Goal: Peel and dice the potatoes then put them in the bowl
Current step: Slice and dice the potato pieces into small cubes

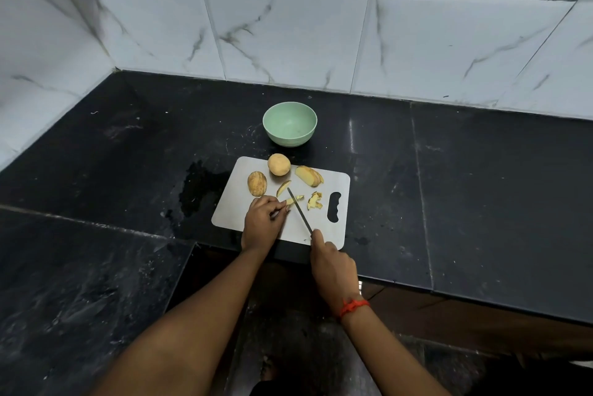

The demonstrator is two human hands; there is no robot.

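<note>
A pale cutting board [333,182] lies on the black counter. On it are a round peeled potato [279,165], a partly peeled potato [257,183], a stack of potato slices [308,176], one loose wedge [283,188] and several diced bits [314,200]. My left hand [263,223] pinches a potato strip [292,201] against the board. My right hand [332,270] grips the knife [298,209] by its handle, and the blade lies across that strip. The green bowl [289,123] stands empty just behind the board.
The black stone counter [481,190] runs into a tiled corner at the left, with marble wall tiles [288,36] behind. A wet patch [199,187] lies left of the board. The counter's front edge steps back near my arms.
</note>
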